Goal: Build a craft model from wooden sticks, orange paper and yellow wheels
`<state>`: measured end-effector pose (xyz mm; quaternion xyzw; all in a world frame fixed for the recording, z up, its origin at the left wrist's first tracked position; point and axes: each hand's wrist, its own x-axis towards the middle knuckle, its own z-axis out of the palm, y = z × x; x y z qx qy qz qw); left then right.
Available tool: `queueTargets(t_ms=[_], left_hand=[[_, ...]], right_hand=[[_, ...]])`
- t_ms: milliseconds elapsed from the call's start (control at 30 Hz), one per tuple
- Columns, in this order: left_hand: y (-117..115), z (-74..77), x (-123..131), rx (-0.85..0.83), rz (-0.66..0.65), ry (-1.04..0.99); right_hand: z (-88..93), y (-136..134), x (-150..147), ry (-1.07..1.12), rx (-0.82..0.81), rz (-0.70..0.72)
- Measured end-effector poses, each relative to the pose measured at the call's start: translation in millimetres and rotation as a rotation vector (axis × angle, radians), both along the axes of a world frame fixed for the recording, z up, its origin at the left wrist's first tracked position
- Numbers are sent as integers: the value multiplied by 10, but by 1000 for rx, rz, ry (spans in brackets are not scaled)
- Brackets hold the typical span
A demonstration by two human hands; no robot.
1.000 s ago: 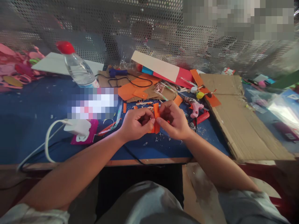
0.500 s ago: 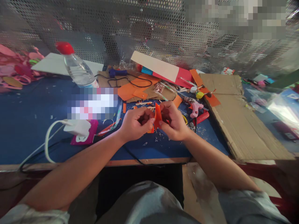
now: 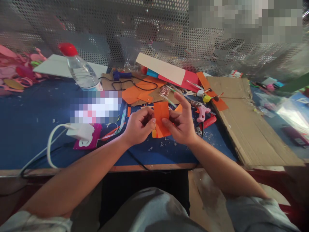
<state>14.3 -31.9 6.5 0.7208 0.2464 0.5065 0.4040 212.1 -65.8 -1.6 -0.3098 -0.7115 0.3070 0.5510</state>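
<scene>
Between my two hands is a small piece of orange paper [image 3: 161, 117], held upright over the table with its flat face toward me and faint crease lines across it. My left hand [image 3: 140, 126] pinches its left edge between thumb and curled fingers. On the other side my right hand [image 3: 182, 125] grips the right edge, thumb on the front face and index finger raised away. A small yellow-orange bit shows low by the left thumb; I cannot tell whether it belongs to the same piece. White scraps lie on the table below.
A red-capped water bottle [image 3: 82, 71] and a white charger [image 3: 80, 131] in a pink power strip stand left. Orange sheets [image 3: 137, 91] lie behind my hands. A pink glue gun [image 3: 203, 112], a red-handled tool [image 3: 208, 121] and cardboard [image 3: 251, 125] are on the right.
The orange paper was folded and edge-on between my fingers; now it is opened out flat and faces me. My right index finger has lifted off it.
</scene>
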Motion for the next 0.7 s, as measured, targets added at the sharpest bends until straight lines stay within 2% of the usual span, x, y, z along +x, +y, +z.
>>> queueTargets(t_ms=[100, 167, 300, 400, 633, 700], left_hand=[[2, -8, -1, 1, 6, -6], [10, -22, -3, 1, 13, -8], [32, -70, -10, -12, -3, -40], [41, -103, -11, -16, -13, -69], [43, -117, 1, -118, -176, -233], [46, -124, 3, -109, -163, -236]], right_hand=[[9, 12, 28, -101, 107, -101], [17, 11, 46, -167, 116, -134], [27, 0, 37, -113, 18, -74], [34, -3, 19, -47, -15, -81], [18, 13, 69, -134, 62, -93], [6, 20, 81, -185, 105, -77]])
